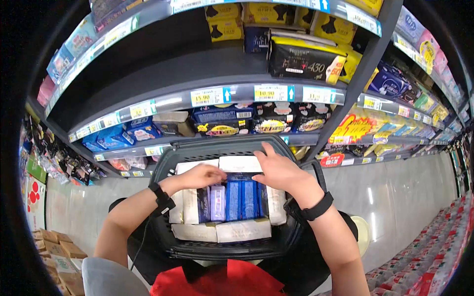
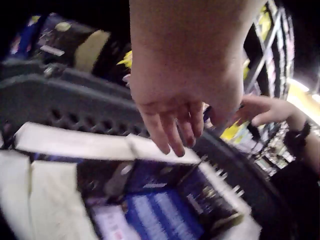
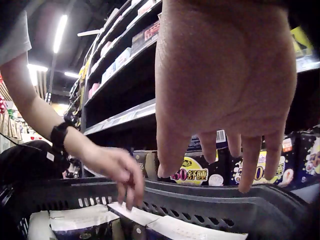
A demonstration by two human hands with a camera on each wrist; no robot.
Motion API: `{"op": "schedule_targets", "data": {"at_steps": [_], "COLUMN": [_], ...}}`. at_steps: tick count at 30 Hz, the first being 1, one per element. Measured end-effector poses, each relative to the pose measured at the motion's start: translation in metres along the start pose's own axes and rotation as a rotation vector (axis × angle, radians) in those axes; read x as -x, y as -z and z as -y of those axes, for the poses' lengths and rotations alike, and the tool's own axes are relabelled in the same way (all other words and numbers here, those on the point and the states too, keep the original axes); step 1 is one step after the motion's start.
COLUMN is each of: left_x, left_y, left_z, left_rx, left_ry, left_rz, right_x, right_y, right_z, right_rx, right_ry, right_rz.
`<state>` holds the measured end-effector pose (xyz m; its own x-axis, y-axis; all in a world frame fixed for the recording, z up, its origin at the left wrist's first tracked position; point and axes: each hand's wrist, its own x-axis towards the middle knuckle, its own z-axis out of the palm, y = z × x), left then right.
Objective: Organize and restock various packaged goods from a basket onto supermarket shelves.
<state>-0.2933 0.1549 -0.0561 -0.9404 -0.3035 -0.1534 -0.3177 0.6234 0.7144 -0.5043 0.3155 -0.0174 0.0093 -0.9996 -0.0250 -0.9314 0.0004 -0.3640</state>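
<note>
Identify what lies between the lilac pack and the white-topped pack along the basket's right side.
In the head view, blue packs lie between the lilac pack and that white-topped pack.

You wore grey, red and black.
Your sleeve (image 1: 111, 277) was light grey, your front garment (image 1: 217, 282) red, your legwear (image 1: 308, 256) black; black straps (image 1: 318, 207) ringed both wrists.

The basket (image 1: 222, 147) sits beneath the hands (image 1: 200, 175) (image 1: 280, 171), packs (image 1: 233, 202) lying in it; beyond the hands stands the shelf (image 1: 163, 74), with further packages (image 1: 303, 61) on it.
</note>
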Motion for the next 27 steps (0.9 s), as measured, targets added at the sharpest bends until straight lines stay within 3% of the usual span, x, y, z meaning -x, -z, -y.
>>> {"op": "schedule_targets", "data": {"at_steps": [2, 4, 6, 8, 10, 11, 12, 14, 16, 17, 20, 21, 26, 27], "left_x": [-0.025, -0.036, -0.067, -0.118, -0.142, -0.175, -0.176, -0.201, -0.226, -0.222, -0.219, -0.219, -0.214, -0.213], "left_y": [0.048, 0.063, 0.091, 0.106, 0.108, 0.111, 0.111, 0.128, 0.160, 0.168, 0.194, 0.202, 0.203, 0.207], "left_z": [-0.086, -0.113, -0.156, -0.187, -0.183, -0.177, -0.175, -0.151, -0.134, -0.126, -0.116, -0.116, -0.135, -0.141], "left_rx": [-0.026, -0.103, -0.515, -0.744, -0.812, -0.658, -0.644, -0.688, -0.346, -0.479, -0.852, -0.882, -1.088, -1.114], "left_ry": [-0.441, -0.503, -0.791, -0.824, -0.745, -0.617, -0.634, -0.552, -0.203, -0.234, -0.211, -0.201, -0.149, -0.046], "left_rz": [-0.354, -0.441, -0.654, -0.883, -0.934, -0.911, -0.903, -1.024, -1.052, -1.007, -0.851, -0.707, -0.706, -0.607], "right_x": [-0.005, -0.006, -0.007, -0.005, -0.004, -0.001, 0.000, 0.004, 0.012, 0.013, 0.018, 0.018, 0.010, 0.009], "right_y": [0.007, 0.012, 0.021, 0.019, 0.018, 0.020, 0.017, 0.021, 0.025, 0.014, 0.022, 0.022, 0.020, 0.019], "right_z": [-0.005, -0.006, -0.002, 0.000, -0.001, -0.005, -0.003, -0.007, -0.007, -0.015, -0.016, -0.019, -0.025, -0.024], "right_rx": [0.024, 0.031, 0.008, 0.019, 0.022, 0.034, 0.020, 0.019, 0.006, 0.052, 0.056, 0.047, 0.058, 0.057], "right_ry": [-0.008, -0.027, -0.117, -0.112, -0.105, -0.108, -0.103, -0.117, -0.131, -0.093, -0.137, -0.140, -0.150, -0.148], "right_rz": [-0.063, -0.108, 0.028, 0.042, 0.044, 0.034, 0.040, 0.041, 0.021, -0.110, -0.077, -0.083, -0.093, -0.088]}}
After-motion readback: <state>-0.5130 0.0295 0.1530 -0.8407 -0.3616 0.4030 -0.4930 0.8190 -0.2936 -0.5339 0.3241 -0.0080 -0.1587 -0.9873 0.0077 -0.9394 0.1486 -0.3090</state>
